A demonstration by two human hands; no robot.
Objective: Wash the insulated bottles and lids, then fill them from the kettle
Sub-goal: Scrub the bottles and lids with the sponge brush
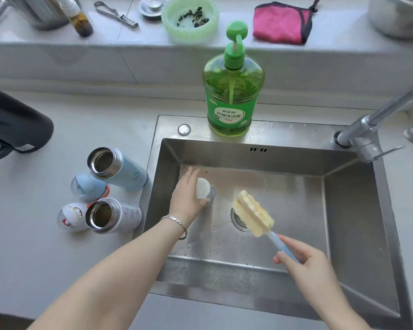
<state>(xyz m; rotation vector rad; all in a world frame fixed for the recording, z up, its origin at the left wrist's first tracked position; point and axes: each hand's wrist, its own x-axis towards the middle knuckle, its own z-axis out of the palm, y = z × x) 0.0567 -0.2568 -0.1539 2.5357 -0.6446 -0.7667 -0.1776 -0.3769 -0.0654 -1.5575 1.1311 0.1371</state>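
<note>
While the left hand [187,197] gripped a lid [203,189] in the sink [348,198], the right hand [306,262] clasped the brush [253,214], its long axis aimed far-left at that lid.

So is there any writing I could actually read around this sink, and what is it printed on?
"柠檬洗洁精": on the label of the green dish soap bottle, which stands on the sink rim.
The smaller print above and below it on that label is too small to read.
The grey sticker on the black kettle is blurred and unreadable.
The red mark on the white lid is too blurred to read.
</note>
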